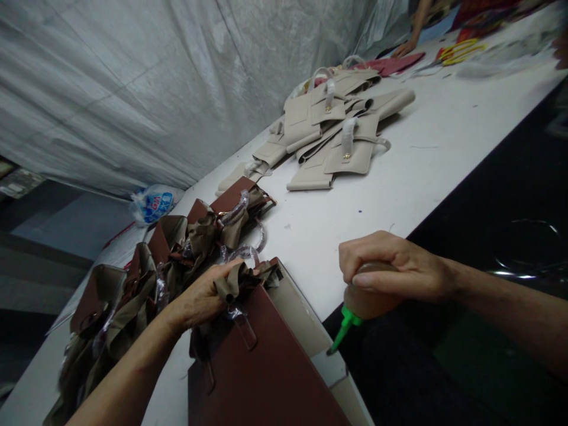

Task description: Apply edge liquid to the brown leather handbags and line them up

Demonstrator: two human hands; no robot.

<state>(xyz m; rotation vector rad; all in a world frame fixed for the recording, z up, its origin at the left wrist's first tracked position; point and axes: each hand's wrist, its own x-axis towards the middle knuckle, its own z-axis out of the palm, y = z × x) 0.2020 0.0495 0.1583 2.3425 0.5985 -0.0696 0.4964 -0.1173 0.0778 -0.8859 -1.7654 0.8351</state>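
Note:
A brown handbag (pixel 270 361) lies at the table's near edge, its pale inner side turned up along the right. My left hand (pixel 208 296) grips the bag's bunched olive lining (pixel 239 283) at its far end; the fingertips are partly hidden by the cloth. In my right hand (pixel 394 266) is a squeeze bottle (pixel 370 299) with a green nozzle, tilted downward. The nozzle tip is at the bag's pale inner side, near a lighter patch (pixel 329 365); whether it touches I cannot tell.
Several brown bags (pixel 171 236) with olive linings and wrapped handles stand in a row at left. Beige bag pieces (pixel 350 142) are piled farther back. Yellow-handled scissors (pixel 461 52) and another person's hand (pixel 404 48) are at the far end. A plastic sheet (pixel 146 77) hangs behind the table.

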